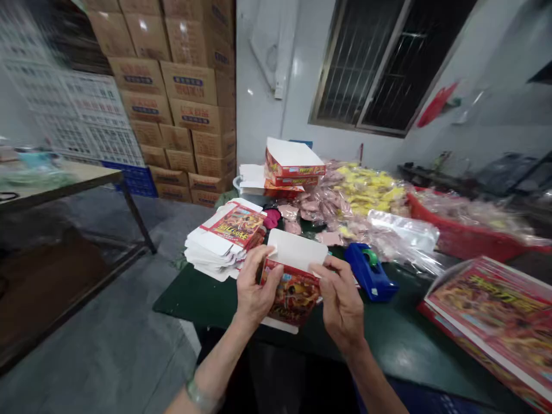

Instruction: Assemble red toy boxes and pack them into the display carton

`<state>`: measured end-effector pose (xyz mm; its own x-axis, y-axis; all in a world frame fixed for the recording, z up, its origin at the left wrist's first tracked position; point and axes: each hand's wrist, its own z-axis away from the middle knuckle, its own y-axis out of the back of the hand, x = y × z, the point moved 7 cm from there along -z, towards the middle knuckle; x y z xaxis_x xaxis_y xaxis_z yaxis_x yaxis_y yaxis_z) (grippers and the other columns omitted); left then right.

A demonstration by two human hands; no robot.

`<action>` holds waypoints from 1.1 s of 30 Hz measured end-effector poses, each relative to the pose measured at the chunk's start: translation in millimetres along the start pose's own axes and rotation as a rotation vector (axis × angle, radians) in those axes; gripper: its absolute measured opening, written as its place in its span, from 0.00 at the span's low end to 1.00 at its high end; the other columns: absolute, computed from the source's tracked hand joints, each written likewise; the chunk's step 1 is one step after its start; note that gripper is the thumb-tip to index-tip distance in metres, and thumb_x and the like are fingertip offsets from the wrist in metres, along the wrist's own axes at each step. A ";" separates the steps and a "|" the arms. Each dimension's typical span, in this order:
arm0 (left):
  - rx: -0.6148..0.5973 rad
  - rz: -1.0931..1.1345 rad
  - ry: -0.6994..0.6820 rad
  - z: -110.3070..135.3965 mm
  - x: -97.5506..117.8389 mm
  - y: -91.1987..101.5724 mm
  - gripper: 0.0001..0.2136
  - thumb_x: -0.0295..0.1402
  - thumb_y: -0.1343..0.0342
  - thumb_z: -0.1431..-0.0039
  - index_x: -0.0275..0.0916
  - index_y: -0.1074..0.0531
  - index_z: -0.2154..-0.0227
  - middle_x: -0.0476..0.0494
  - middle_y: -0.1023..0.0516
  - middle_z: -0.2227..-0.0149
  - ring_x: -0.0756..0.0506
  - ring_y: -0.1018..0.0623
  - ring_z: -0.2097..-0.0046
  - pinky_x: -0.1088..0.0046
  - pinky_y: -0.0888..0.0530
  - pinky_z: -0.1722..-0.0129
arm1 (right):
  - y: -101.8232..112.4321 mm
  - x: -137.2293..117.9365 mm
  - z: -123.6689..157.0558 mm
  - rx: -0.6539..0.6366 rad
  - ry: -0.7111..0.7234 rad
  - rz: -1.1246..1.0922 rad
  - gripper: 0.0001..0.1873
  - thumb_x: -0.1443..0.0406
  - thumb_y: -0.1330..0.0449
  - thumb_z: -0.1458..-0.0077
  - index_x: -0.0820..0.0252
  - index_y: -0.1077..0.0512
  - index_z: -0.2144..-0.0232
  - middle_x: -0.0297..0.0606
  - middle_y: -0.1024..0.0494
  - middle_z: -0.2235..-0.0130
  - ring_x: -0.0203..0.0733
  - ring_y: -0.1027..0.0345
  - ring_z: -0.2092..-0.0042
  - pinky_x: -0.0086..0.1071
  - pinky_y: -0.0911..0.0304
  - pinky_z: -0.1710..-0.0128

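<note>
Box (297, 296) held over near edge of surface (401, 339), end flap (297, 248) standing open. Left grip (257, 284) pinched on box's left side; right grip (341, 299) pinched at upper right corner. Step, judged: shaping the box. Folding the flap would call for a steady left hold, right fingers freed.

On our left wrist we wear a rounded bangle (200, 397), pale greyish green, glossy and slightly see-through, ringing the arm like a smooth band. Our left forearm (224, 359) and right forearm (375, 376) are uncovered as far as we can see. Our left grip (256, 284) and right grip (342, 293) are bare too, with slim fingers; our nails are too small to make out. Below, our dark clothing (306, 376) is too dim for its cut to show.
</note>
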<state>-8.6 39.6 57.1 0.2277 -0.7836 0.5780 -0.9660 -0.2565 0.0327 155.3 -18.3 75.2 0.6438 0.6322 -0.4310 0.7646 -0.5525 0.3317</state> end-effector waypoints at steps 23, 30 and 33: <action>-0.175 0.604 0.409 12.9 -19.1 -23.1 0.06 0.31 0.47 0.42 0.38 0.26 0.66 0.40 0.25 0.56 0.43 0.26 0.52 0.66 0.30 0.55 | 14.8 27.3 -0.6 -0.118 -0.283 -0.175 0.09 0.68 0.46 0.42 0.56 0.29 0.60 0.38 0.27 0.59 0.39 0.33 0.55 0.31 0.37 0.57; -0.370 0.464 0.365 -5.0 3.2 -15.2 0.06 0.33 0.44 0.44 0.37 0.27 0.67 0.43 0.24 0.63 0.46 0.24 0.60 0.72 0.28 0.60 | 21.6 22.0 -5.8 -0.111 -0.365 -0.247 0.03 0.65 0.41 0.45 0.57 0.28 0.68 0.36 0.27 0.66 0.36 0.31 0.64 0.25 0.34 0.69; -0.544 0.365 0.422 -12.5 10.0 -15.1 0.07 0.33 0.43 0.45 0.38 0.27 0.64 0.45 0.23 0.64 0.48 0.24 0.63 0.76 0.28 0.64 | 16.9 19.6 -7.0 -0.187 -0.435 -0.232 0.04 0.64 0.42 0.45 0.58 0.29 0.66 0.35 0.27 0.66 0.34 0.31 0.66 0.24 0.35 0.72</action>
<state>6.8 42.7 72.5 -0.0764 -0.4555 0.8869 -0.9200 0.3752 0.1134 181.0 -11.5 78.2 0.4156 0.4209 -0.8063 0.9035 -0.2934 0.3126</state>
